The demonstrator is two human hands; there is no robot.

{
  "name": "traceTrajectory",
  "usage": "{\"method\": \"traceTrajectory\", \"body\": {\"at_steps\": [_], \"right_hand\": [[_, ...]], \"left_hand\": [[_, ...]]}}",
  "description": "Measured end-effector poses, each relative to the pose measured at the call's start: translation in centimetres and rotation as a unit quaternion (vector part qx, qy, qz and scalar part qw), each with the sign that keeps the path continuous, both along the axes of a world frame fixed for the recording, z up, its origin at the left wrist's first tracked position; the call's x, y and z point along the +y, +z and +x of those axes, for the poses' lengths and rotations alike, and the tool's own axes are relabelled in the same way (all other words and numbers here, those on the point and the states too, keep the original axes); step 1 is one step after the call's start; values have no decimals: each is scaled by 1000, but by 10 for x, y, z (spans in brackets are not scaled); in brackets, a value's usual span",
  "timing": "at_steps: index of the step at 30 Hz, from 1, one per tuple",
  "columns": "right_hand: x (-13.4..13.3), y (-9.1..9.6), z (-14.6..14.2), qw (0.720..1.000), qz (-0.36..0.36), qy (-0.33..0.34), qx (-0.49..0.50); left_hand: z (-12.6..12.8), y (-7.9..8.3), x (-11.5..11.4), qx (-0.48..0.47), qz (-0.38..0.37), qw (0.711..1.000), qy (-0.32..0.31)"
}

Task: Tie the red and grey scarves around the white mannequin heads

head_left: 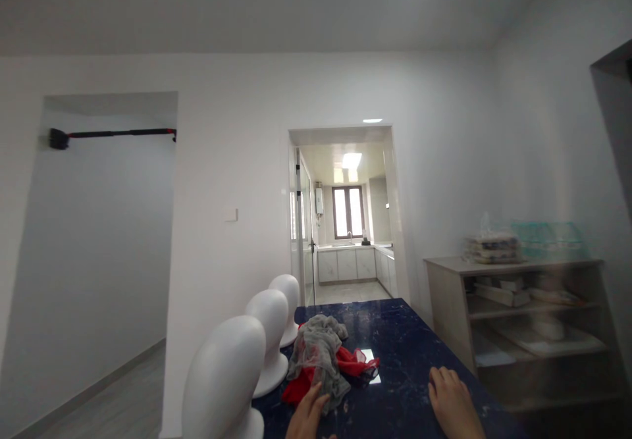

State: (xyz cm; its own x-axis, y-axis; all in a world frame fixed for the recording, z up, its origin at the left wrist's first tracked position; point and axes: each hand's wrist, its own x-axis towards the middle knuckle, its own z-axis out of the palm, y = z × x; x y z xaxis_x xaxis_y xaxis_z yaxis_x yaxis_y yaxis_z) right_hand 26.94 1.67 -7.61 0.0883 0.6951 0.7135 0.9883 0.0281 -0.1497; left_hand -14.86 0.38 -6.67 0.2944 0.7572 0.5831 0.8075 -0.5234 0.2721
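A crumpled grey cloth point(318, 353) lies over a red cloth point(353, 364) on the dark blue marble tabletop point(399, 340). My left hand point(309, 416) reaches up from the bottom edge, its fingers stretched out and touching the near edge of the grey cloth. My right hand point(451, 403) rests flat on the tabletop to the right, fingers extended, holding nothing. Three white mannequin heads stand in a row along the table's left side, the nearest mannequin head point(224, 380) largest in view, then the middle mannequin head point(266, 340) and the far mannequin head point(287, 307).
A grey shelf unit point(523, 320) stands to the right with stacked items and a teal basket point(550, 238) on top. A doorway point(345, 215) ahead opens into a kitchen. An opening on the left has a black rod point(113, 134) across it.
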Motion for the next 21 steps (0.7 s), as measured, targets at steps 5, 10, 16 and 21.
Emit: {"method": "traceTrajectory", "body": {"at_steps": [5, 10, 16, 21], "right_hand": [[7, -6, 3, 1000, -9, -12, -5], [16, -9, 7, 1000, -23, -16, 3], [20, -13, 10, 999, -44, -16, -2], [18, -15, 9, 999, -44, -7, 3]], "left_hand": [[72, 16, 57, 110, -109, 986, -68], [116, 18, 81, 92, -139, 983, -74], [98, 18, 77, 89, -92, 990, 57], [68, 24, 59, 164, -57, 981, 91]]}}
